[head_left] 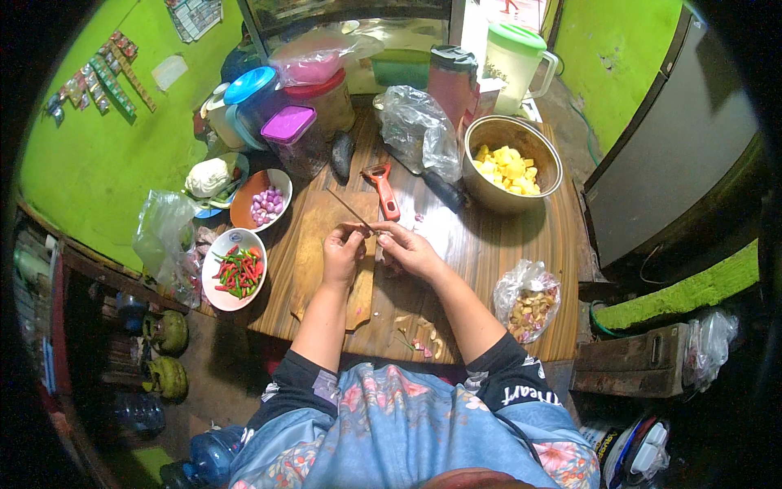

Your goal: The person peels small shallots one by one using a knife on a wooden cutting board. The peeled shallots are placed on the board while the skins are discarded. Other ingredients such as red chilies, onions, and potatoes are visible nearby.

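Observation:
My right hand [410, 249] is closed around a knife [349, 209], its thin dark blade slanting away to the far left over the wooden cutting board [332, 273]. My left hand [345, 251] meets it above the board's right edge, fingers pinched together; whatever lies between them is too small and covered to name. Just beyond the hands lies a red-handled peeler [386, 194]. Nearer to me, peel scraps [423, 338] are scattered on the table. At the left stand a bowl of red and green chillies [237, 271] and a bowl of peeled shallots [266, 205].
A pot [549, 192] of yellow cubes stands at the far right, with a bag of peelings [529, 303] nearer me. Lidded containers [292, 138] and a green-lidded pitcher [511, 69] line the back. A crumpled plastic bag [419, 129] sits between them. Cauliflower [208, 177] lies at the left.

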The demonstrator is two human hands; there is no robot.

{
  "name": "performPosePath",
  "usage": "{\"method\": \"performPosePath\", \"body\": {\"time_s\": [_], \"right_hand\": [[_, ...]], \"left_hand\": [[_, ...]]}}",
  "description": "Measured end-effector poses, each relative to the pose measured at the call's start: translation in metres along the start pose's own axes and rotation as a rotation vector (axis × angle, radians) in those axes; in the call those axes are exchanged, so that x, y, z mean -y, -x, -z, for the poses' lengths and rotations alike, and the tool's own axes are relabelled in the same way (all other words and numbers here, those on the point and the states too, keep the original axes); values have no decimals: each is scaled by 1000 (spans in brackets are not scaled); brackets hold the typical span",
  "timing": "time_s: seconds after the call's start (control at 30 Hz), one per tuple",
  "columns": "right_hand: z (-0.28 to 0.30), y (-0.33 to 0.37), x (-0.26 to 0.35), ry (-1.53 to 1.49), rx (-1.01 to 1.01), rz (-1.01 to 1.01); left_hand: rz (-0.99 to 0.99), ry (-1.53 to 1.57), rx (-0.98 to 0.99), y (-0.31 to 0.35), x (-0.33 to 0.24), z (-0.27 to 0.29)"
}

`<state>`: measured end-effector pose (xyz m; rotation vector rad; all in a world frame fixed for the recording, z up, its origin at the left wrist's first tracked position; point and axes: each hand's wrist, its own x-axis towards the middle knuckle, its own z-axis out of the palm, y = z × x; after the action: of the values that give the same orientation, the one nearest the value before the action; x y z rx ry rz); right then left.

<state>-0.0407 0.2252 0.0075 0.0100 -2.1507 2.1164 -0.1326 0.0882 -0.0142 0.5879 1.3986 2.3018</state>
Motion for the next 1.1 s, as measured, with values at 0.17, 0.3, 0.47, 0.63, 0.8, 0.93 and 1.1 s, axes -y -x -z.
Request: {"method": "performPosePath", "body": {"time_s": [0.17, 0.3, 0.47, 0.63, 0.8, 0.93, 1.1], "right_hand": [[-6, 2, 0, 253, -125, 125], [-5, 1, -6, 210, -130, 72], [-4, -1, -5, -146, -14, 11], [-1, -5, -12, -196, -25, 80], [4, -7, -19, -172, -52, 57], [6, -6, -15, -219, -19, 17], [5, -6, -16, -142, -56, 53]], "left_hand": [[-22, 6, -16, 2, -1, -3], [0, -31, -19, 1, -4, -8], [62, 82, 20, 3, -7, -6], [43, 86, 45, 4, -9, -6], [48, 94, 80, 2, -8, -3], [99, 118, 87, 3, -12, -4], [145, 221, 122, 5, -24, -11]]}}
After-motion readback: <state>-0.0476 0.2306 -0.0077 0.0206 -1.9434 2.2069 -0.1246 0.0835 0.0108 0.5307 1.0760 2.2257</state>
